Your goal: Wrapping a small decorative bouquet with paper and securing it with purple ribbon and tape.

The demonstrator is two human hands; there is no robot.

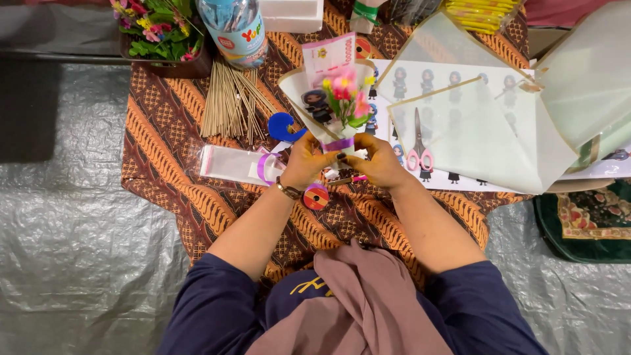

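Note:
A small paper-wrapped bouquet [336, 98] of pink and yellow flowers, with a doll figure and a pink folded slip, stands upright over the patterned cloth [164, 131]. My left hand [305, 161] and my right hand [380, 163] both grip its lower stem, where a purple ribbon band [339, 144] wraps it. A red tape roll [316, 196] lies just under my left wrist. A blue ribbon piece [282, 126] sits left of the bouquet.
Wooden sticks [230, 102] lie in a pile at the back left, near a flower box [164, 33] and a plastic jar [236, 29]. Pink-handled scissors [419, 148] rest on translucent sheets [480, 131]. Clear plastic sleeves [230, 164] lie left.

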